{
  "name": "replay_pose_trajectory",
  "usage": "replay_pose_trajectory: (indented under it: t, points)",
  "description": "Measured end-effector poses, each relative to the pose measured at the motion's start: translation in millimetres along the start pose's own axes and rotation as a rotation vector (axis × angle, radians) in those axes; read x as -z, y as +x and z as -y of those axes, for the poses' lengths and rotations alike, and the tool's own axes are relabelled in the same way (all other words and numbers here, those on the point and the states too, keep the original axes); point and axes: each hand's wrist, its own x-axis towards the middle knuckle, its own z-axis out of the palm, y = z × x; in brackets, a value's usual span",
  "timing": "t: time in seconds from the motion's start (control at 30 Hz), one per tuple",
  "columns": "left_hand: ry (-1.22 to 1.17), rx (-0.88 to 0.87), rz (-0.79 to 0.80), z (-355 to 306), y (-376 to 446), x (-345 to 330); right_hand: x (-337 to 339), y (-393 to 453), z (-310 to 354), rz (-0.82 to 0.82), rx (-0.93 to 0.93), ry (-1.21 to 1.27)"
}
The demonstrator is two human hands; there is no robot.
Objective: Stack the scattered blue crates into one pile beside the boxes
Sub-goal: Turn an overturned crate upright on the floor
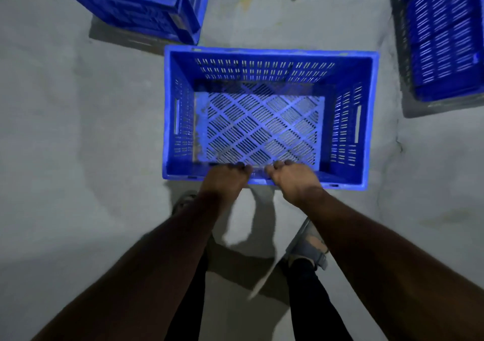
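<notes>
Both hands, left hand (226, 177) and right hand (294, 177), curled over the near rim of 1 blue crate (262, 60) mid-floor (65, 131), 2 other crates (136, 2) (445, 31) lying apart beyond it, no pile or boxes in view, stacking mostly left.

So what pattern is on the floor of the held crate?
A diamond lattice of slotted vents, pale blue, on the crate floor; head view.

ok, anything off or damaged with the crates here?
No damage visible. The middle crate sits upright, both hands gripping its near rim. The crate at top right seems to lie on its side, and the one at top left sits skewed, so they're still scattered.
</notes>
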Motion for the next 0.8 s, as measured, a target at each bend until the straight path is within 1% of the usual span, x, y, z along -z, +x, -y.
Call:
replay_pose_trajectory:
  t: [0.03,0.07,0.1,0.17,0.2,0.23,0.3,0.33,0.37,0.4,0.43,0.47,0.5,0.57,0.63,0.7,0.73,0.8]
  points:
    - [-0.055,0.022,0.047,0.0,-0.6,-1.2,-4.0,0.6,0.7,0.007,-0.015,0.016]
    - [-0.148,0.062,0.137,1.6,-0.4,-0.6,-6.4,0.4,-0.1,0.019,-0.022,0.045]
    - [-0.287,0.125,0.184,6.9,1.2,-0.9,-6.9,-0.2,-2.9,0.035,-0.021,0.092]
    - [-0.598,0.282,0.252,24.1,2.0,-0.6,-3.6,-3.6,-12.7,0.047,-0.038,0.268]
    - [-0.685,0.359,0.211,34.3,0.6,5.1,0.2,-5.1,-19.2,0.025,-0.071,0.355]
    - [-0.710,0.415,0.101,46.8,-0.1,6.4,5.1,-5.7,-27.6,-0.022,-0.121,0.403]
    - [-0.662,0.562,-0.149,74.0,1.4,10.6,15.0,-3.8,-48.6,-0.166,-0.275,0.364]
    - [-0.653,0.678,-0.213,88.9,3.2,16.5,20.1,-1.4,-60.2,-0.244,-0.370,0.327]
    - [-0.659,0.806,-0.225,104.1,6.4,22.4,25.7,1.5,-72.0,-0.324,-0.466,0.309]
    - [-0.688,0.942,-0.176,119.3,10.8,27.4,30.2,5.0,-84.1,-0.399,-0.562,0.315]
    - [-0.730,1.035,-0.135,132.2,16.0,30.3,34.3,8.4,-96.6,-0.461,-0.661,0.345]
    - [-0.818,1.092,-0.090,145.5,19.7,27.3,36.4,12.3,-108.6,-0.496,-0.765,0.402]
    - [-0.938,1.121,-0.066,154.7,23.7,24.5,36.5,16.5,-119.6,-0.505,-0.867,0.473]
    - [-1.170,1.146,-0.030,168.1,29.3,15.2,31.1,26.4,-136.5,-0.454,-1.043,0.652]
    - [-1.375,1.113,-0.059,174.4,33.1,7.9,24.1,35.7,-146.9,-0.404,-1.139,0.875]
    - [-1.621,1.157,-0.120,174.0,35.7,8.8,23.7,38.5,-154.2,-0.422,-1.162,1.028]
    - [-1.699,1.199,-0.135,174.0,34.8,12.0,24.1,37.9,-158.7,-0.430,-1.155,1.095]
    - [-1.719,1.243,-0.135,175.3,28.5,18.0,26.3,29.2,-165.6,-0.415,-1.120,1.229]
